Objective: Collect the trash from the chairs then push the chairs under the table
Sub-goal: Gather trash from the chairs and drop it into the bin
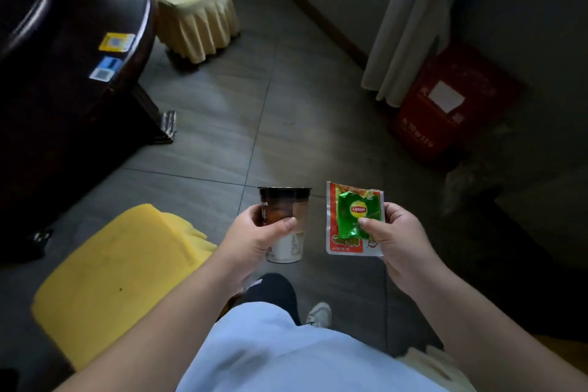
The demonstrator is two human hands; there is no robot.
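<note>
Both hands are closed on trash at lower centre: a cup (284, 226) is gripped by the left hand (257, 234), and two stacked wrappers (353, 218) are pinched by the right hand (396, 240). A yellow-covered chair (108, 277) is seen lower left.

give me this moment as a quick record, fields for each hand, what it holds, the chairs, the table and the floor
left hand: wrapped around a cup, upright
right hand: thumb pinning a green Lipton packet on top of a red and white wrapper
near chair: yellow cover, seat bare, beside the left arm, not under the table
far chair: cream cover, by the table's edge
table: dark, round, stickers on its rim
floor: grey tiles; red box by the curtain
</note>
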